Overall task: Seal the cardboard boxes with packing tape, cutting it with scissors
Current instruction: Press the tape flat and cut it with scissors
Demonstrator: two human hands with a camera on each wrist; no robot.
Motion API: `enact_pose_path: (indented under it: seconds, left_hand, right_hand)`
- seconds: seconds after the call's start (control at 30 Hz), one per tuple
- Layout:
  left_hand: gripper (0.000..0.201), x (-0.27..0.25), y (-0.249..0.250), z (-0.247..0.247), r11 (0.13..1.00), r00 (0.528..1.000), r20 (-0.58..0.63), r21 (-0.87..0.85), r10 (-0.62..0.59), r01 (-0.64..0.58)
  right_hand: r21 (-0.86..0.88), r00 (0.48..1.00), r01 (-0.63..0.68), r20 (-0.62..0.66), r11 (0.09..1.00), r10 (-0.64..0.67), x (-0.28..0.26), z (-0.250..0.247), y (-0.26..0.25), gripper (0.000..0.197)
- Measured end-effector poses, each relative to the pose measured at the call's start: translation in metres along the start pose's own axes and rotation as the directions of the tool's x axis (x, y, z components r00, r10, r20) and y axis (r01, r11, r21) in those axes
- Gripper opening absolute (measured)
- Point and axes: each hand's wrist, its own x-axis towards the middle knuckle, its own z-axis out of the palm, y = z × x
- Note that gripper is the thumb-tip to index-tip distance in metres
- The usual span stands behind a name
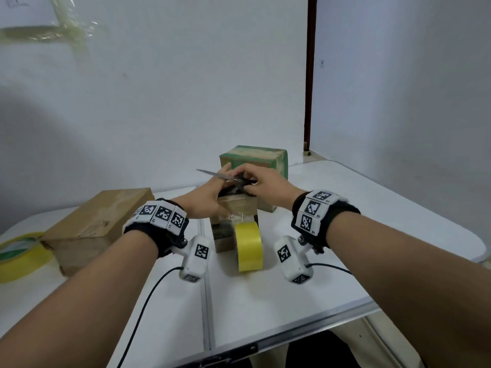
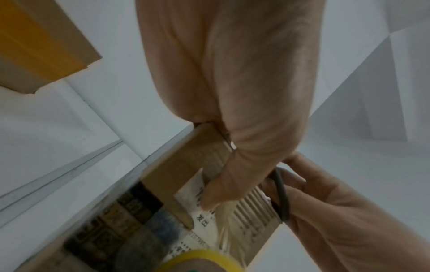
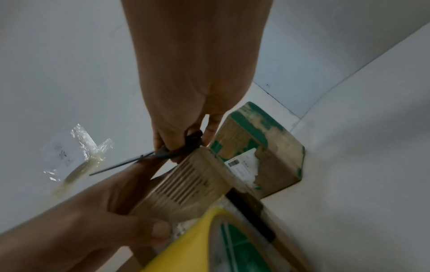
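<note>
Cardboard box (image 1: 233, 208) stands mid-desk (image 1: 345, 235), yellow tape roll (image 1: 248, 245) leaning against it. Left hand (image 1: 204, 197) fingers grip the box top; right hand (image 1: 265, 181) fingers pinch the scissors (image 1: 225, 176).

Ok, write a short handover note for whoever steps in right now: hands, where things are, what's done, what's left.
Right hand: grips the black handles of the scissors, blades pointing left.
Left hand: holds the small middle box, thumb on its label.
Yellow tape roll: upright against that box's front, a clear strip running up to it.
Also on the table: green-printed box behind, large plain box left, second yellow roll far left.
Left: cut the strip, smooth it down; the other boxes' seals are unclear.
</note>
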Motion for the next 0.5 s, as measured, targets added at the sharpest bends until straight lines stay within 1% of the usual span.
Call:
enact_pose_path:
  seconds: [0.03,0.1,0.17,0.2,0.27,0.33,0.37,0.4,0.43,0.47,0.5]
  left_hand:
    - [0.117,0.001,-0.003,0.000,1.000,1.000,-0.008,0.030,0.005,-0.005]
    - [0.108,0.001,-0.007,0.000,0.996,0.999,-0.030,0.080,0.037,-0.035]
    - [0.094,-0.001,-0.009,-0.001,0.990,0.996,-0.074,0.135,0.049,-0.038]
    - [0.086,-0.004,-0.008,-0.002,0.989,0.994,-0.096,0.144,0.049,-0.035]
    - [0.074,-0.013,-0.005,-0.002,0.996,0.991,-0.126,0.079,0.045,-0.035]
    - [0.070,-0.023,-0.003,-0.002,0.995,0.985,-0.174,-0.093,0.005,-0.021]
    - [0.064,-0.028,-0.002,-0.001,0.981,0.968,-0.249,-0.196,-0.039,-0.011]
    - [0.056,-0.031,-0.004,-0.001,0.959,0.931,-0.349,-0.282,-0.112,0.009]
    - [0.045,-0.035,-0.005,0.000,0.938,0.871,-0.449,-0.344,-0.199,0.037]
    - [0.032,-0.039,-0.007,0.001,0.914,0.802,-0.517,-0.396,-0.299,0.085]
    - [0.023,-0.043,-0.007,0.001,0.877,0.751,-0.533,-0.464,-0.391,0.127]
  right_hand:
    - [0.002,0.999,-0.021,0.028,1.000,0.021,0.001,-0.002,0.001,0.039]
    - [0.019,0.995,-0.064,0.074,0.998,0.063,0.001,-0.007,0.003,0.039]
    - [-0.034,0.991,-0.084,0.103,0.996,0.087,0.000,-0.009,0.001,0.041]
    - [-0.061,0.992,-0.073,0.096,0.995,0.078,0.000,-0.007,0.000,0.042]
    - [-0.140,0.998,-0.024,0.055,0.990,0.032,0.002,0.002,-0.002,0.041]
    - [-0.243,1.000,0.019,0.008,0.970,-0.018,0.003,0.014,0.000,0.040]
    - [-0.275,0.999,0.034,-0.013,0.961,-0.039,0.002,0.020,0.002,0.039]
    - [-0.293,0.998,0.047,-0.034,0.955,-0.059,0.001,0.024,0.003,0.038]
    - [-0.300,0.995,0.057,-0.059,0.952,-0.079,0.000,0.027,0.005,0.038]
    - [-0.307,0.992,0.062,-0.083,0.950,-0.091,-0.002,0.030,0.006,0.038]
    - [-0.315,0.990,0.061,-0.104,0.947,-0.098,-0.003,0.033,0.008,0.039]
